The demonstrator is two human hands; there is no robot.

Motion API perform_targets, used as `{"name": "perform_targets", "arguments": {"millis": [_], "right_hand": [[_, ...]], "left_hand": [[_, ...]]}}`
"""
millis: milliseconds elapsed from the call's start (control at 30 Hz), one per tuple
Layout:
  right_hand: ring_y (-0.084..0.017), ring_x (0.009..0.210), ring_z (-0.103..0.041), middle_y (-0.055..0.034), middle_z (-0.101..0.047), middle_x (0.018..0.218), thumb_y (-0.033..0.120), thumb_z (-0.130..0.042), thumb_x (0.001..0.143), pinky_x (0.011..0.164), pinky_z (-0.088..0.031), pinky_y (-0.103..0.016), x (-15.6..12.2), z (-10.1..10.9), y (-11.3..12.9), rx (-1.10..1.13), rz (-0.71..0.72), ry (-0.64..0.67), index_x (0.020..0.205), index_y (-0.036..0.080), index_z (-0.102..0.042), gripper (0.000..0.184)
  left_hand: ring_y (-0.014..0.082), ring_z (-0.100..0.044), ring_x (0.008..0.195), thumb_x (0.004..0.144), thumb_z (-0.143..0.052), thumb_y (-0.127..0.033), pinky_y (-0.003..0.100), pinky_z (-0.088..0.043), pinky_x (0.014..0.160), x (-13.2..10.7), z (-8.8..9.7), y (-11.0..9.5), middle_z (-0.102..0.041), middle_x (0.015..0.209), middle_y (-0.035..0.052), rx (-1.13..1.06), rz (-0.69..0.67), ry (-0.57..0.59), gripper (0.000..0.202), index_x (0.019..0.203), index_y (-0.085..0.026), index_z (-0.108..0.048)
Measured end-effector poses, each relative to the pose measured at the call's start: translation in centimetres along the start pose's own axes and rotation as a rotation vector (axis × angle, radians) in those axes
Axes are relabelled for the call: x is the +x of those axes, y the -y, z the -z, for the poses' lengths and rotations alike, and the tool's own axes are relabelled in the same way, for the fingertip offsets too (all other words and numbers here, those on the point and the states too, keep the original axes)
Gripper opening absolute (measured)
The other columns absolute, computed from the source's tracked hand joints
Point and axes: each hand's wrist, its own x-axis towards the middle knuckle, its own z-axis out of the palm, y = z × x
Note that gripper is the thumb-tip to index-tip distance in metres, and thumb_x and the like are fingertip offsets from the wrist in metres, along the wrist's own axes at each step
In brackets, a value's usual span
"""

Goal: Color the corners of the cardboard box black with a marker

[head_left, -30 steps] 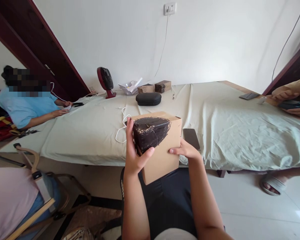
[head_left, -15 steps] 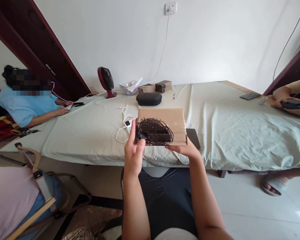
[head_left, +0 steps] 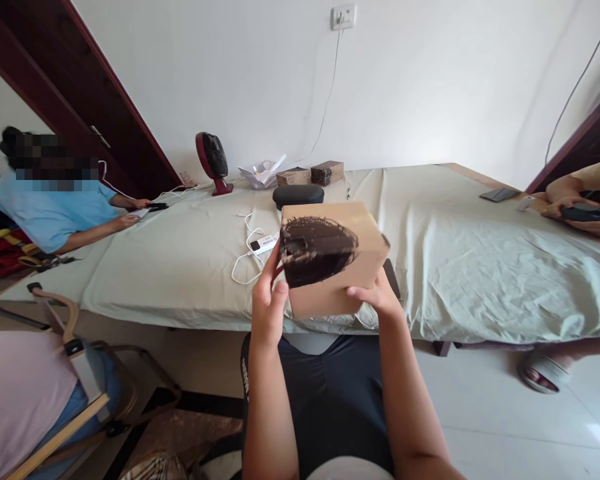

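Between my two hands I hold a brown cardboard box, raised over the near edge of the table and tilted so two faces show. A black scribbled patch covers its left part and wraps over the edge between those faces. My left hand grips the left end, thumb in front and fingers behind. At the right lower side, my right hand has its thumb on the front face; its other fingers are hidden by the box. Behind the box lie a white power strip with its cable and a black case.
A pale cloth covers the table. Towards the wall stand a red fan, a clear plastic bag and two small boxes. One person sits at the left; another person's hands hold a dark object at right.
The box has been turned in my hands, so its front face now shows below the top face. My right thumb has come onto that front face.
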Motion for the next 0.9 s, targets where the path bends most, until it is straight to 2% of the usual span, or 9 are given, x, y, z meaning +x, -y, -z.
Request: {"name": "perform_targets", "arguments": {"millis": [100,167,267,400,567,700,767,900], "right_hand": [[-0.041,0.141,-0.060,-0.0134,-0.064,0.151,0.075,-0.081,0.075,0.113,-0.055,-0.056,0.1,-0.4,-0.6,0.132,-0.098,0.000,0.154,0.028,-0.052,0.095],[-0.038,0.143,-0.059,-0.0108,-0.063,0.153,0.072,-0.079,0.080,0.114,-0.055,-0.053,0.4,-1.0,-0.6,0.133,-0.132,0.061,0.155,0.030,-0.054,0.089],[-0.034,0.144,-0.059,-0.0079,-0.065,0.152,0.068,-0.075,0.088,0.118,-0.053,-0.050,1.2,-1.9,-0.6,0.103,-0.158,0.146,0.149,0.031,-0.061,0.073],[-0.032,0.135,-0.066,-0.0057,-0.072,0.143,0.063,-0.075,0.091,0.119,-0.051,-0.049,1.9,-2.7,-1.1,0.113,-0.174,0.207,0.139,0.030,-0.071,0.058],[-0.032,0.131,-0.067,-0.0036,-0.074,0.139,0.063,-0.075,0.091,0.110,-0.056,-0.046,2.0,-3.1,-1.3,0.156,-0.205,0.107,0.134,0.033,-0.072,0.053],[-0.032,0.124,-0.069,-0.0056,-0.077,0.131,0.066,-0.076,0.087,0.100,-0.059,-0.044,1.8,-2.9,-0.7,0.135,-0.247,0.031,0.125,0.032,-0.076,0.051],[-0.032,0.124,-0.068,-0.0055,-0.076,0.132,0.065,-0.076,0.087,0.097,-0.059,-0.042,1.8,-2.6,-0.4,0.123,-0.246,0.014,0.125,0.032,-0.075,0.050],[-0.031,0.124,-0.068,-0.0058,-0.076,0.133,0.062,-0.077,0.087,0.095,-0.058,-0.040,1.7,-2.3,-0.1,0.118,-0.242,0.006,0.128,0.030,-0.074,0.051]], "left_hand": [[0.0357,-0.038,0.160,0.090,-0.078,-0.056,0.051,-0.036,0.130,0.0,1.1,0.9,-0.042,0.171,0.0092,0.042,0.125,0.159,0.098,0.171,-0.035,-0.027],[0.0358,-0.045,0.155,0.087,-0.083,-0.048,0.053,-0.042,0.126,0.1,2.0,1.7,-0.043,0.170,0.0111,0.080,0.213,0.152,0.106,0.172,-0.038,-0.020],[0.0369,-0.048,0.151,0.085,-0.084,-0.044,0.054,-0.042,0.124,0.2,3.2,2.7,-0.045,0.165,0.0126,0.185,0.242,0.082,0.101,0.170,-0.037,-0.028],[0.0367,-0.034,0.160,0.082,-0.087,-0.041,0.054,-0.028,0.133,0.2,4.0,3.3,-0.039,0.165,0.0095,0.352,0.133,0.051,0.093,0.164,-0.039,-0.042],[0.0365,-0.029,0.163,0.086,-0.084,-0.043,0.055,-0.026,0.134,0.2,3.2,3.3,-0.036,0.170,0.0073,0.440,0.062,0.010,0.086,0.162,-0.042,-0.044],[0.0376,-0.023,0.166,0.091,-0.080,-0.046,0.057,-0.024,0.135,0.2,2.1,3.2,-0.019,0.181,0.0017,0.466,0.021,0.012,0.074,0.158,-0.044,-0.051],[0.0378,-0.024,0.165,0.092,-0.079,-0.047,0.056,-0.025,0.135,0.2,1.8,3.2,-0.016,0.181,0.0002,0.456,-0.012,0.025,0.071,0.157,-0.044,-0.053],[0.0373,-0.029,0.164,0.091,-0.080,-0.045,0.056,-0.029,0.133,0.2,1.6,2.9,-0.021,0.180,0.0057,0.445,-0.070,0.001,0.062,0.149,-0.037,-0.060]]}}
